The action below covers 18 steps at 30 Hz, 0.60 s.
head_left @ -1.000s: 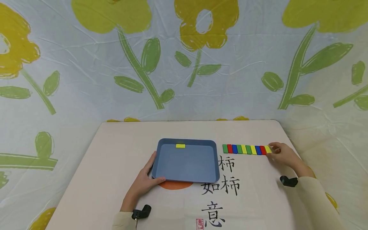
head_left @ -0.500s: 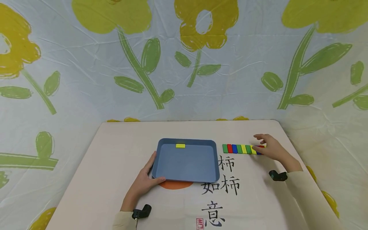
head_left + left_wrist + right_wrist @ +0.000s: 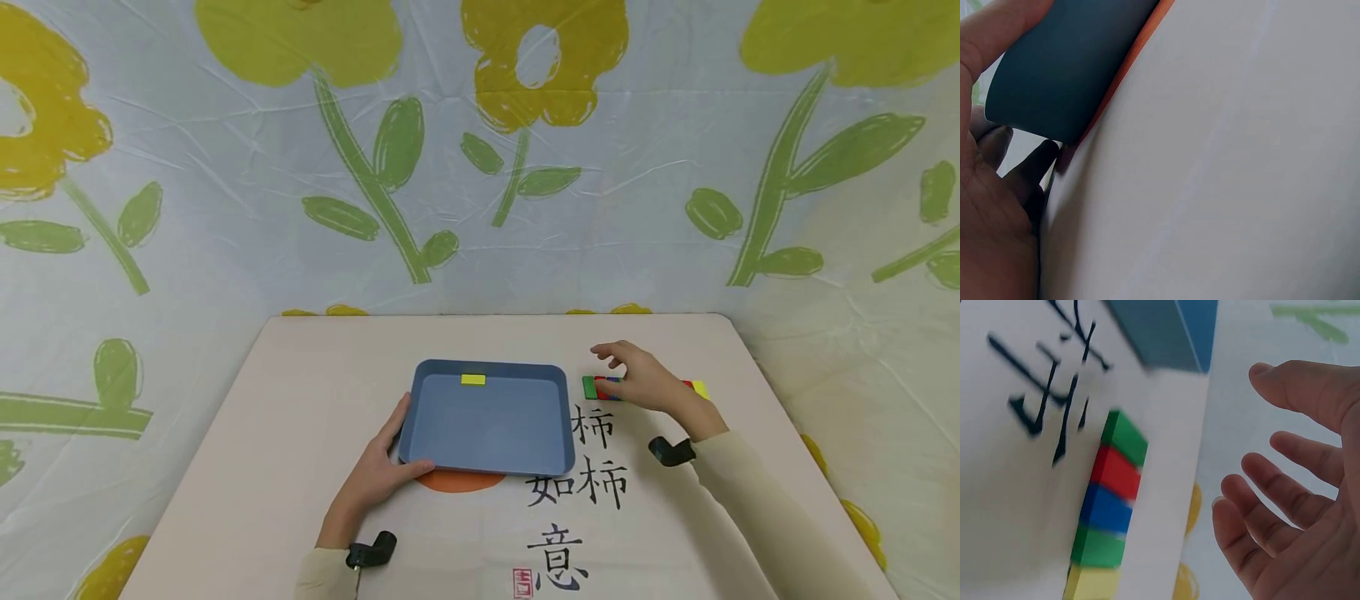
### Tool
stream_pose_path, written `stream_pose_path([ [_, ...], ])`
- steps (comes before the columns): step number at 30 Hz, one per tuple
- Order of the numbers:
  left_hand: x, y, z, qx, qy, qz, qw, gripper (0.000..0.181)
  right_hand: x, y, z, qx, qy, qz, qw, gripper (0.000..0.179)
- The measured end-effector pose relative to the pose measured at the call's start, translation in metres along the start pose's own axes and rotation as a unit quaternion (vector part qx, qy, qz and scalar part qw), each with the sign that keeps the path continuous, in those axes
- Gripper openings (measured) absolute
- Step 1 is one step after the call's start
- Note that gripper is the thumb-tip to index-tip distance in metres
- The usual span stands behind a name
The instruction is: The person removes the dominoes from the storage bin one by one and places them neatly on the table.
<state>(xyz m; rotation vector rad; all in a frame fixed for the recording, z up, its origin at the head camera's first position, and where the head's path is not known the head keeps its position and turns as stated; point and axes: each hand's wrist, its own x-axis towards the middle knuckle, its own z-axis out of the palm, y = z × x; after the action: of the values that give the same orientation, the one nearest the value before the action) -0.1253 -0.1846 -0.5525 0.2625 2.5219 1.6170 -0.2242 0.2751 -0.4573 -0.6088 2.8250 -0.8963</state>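
In the head view a blue rectangular tray (image 3: 487, 429) lies on the table, holding one yellow block (image 3: 473, 379) by its far wall. My left hand (image 3: 375, 471) grips the tray's near left corner, thumb along the front side and fingers along the left side. A row of coloured blocks (image 3: 588, 387) in green, red, blue and yellow lies right of the tray. Above this row hovers my right hand (image 3: 648, 379), fingers loosely bent and apart, holding nothing. The right wrist view shows the green end block (image 3: 1124, 437) beside the right hand (image 3: 1297, 487), not touching it.
Black characters (image 3: 557, 554) and an orange shape (image 3: 461, 482) are printed on the pale table cover. A flower-patterned cloth (image 3: 630, 192) hangs behind the table. Each wrist wears a black camera (image 3: 371, 550).
From the right end of the row of blocks, my right hand has moved left over it, towards the tray. My left hand and the tray stay in place.
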Motion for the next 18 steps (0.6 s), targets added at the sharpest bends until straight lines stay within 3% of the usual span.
stream_pose_path([
  [10, 0.001, -0.001, 0.001, 0.002, 0.000, 0.005, 1.0000, 0.113, 0.027, -0.045, 0.038, 0.014, -0.056, -0.070, 0.9959, 0.058],
  [18, 0.002, -0.004, 0.000, 0.005, 0.003, 0.009, 0.9999, 0.115, 0.053, -0.073, 0.069, 0.009, -0.101, -0.095, 0.9903, 0.059],
])
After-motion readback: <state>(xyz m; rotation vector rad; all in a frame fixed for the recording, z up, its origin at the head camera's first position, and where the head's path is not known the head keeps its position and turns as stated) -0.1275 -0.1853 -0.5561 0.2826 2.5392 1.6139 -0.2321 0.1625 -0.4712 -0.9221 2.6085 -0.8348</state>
